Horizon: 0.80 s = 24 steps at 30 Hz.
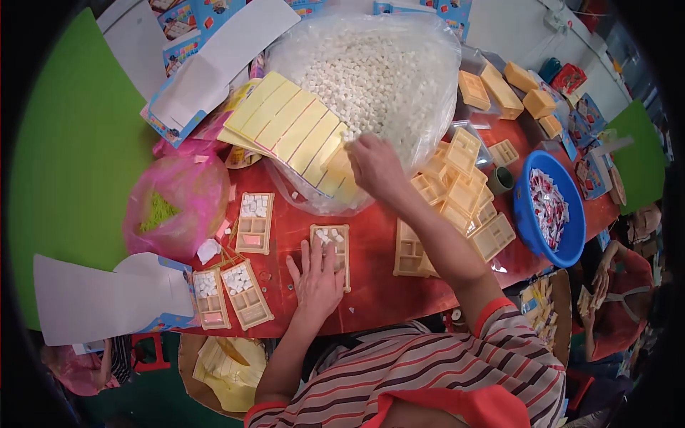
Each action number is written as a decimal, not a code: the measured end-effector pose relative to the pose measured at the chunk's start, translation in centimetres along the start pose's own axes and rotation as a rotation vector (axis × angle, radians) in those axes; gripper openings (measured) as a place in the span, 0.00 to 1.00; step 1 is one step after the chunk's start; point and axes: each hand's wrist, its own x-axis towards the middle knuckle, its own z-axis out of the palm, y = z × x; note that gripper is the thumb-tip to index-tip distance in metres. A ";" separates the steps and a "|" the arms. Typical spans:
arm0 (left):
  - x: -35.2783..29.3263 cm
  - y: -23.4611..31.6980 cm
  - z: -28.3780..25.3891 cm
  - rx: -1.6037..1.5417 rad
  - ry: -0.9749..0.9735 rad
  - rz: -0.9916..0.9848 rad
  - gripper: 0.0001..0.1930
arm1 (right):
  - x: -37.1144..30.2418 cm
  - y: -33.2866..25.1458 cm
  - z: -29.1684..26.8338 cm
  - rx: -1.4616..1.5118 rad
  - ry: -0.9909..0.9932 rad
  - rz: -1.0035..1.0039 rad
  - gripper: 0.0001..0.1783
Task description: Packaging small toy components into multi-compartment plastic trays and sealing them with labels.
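Note:
My left hand [319, 284] lies with fingers stretched over a beige compartmented plastic tray [342, 260], partly covering it. Small white cubes [330, 235] fill part of its upper section. Farther up, my right hand [376, 168] is closed at the near edge of a large clear bag [442, 78] heaped with white cubes [364, 75]. A blurred pale-yellow piece shows beside the right fingers; I cannot tell what it is. Sheets of yellow labels [285, 121] lie against the bag, left of that hand.
Similar trays with cubes [255, 222] stand to the left, near a pink bag [171, 228] of green material. Stacked empty beige trays [464, 192] fill the right side, beside a blue basin [526, 214] of small packets. Other people sit at both edges.

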 end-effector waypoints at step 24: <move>1.8 -1.9 0.7 -0.131 0.043 -0.101 0.35 | -6.8 -4.3 2.7 0.327 -0.359 -0.266 0.04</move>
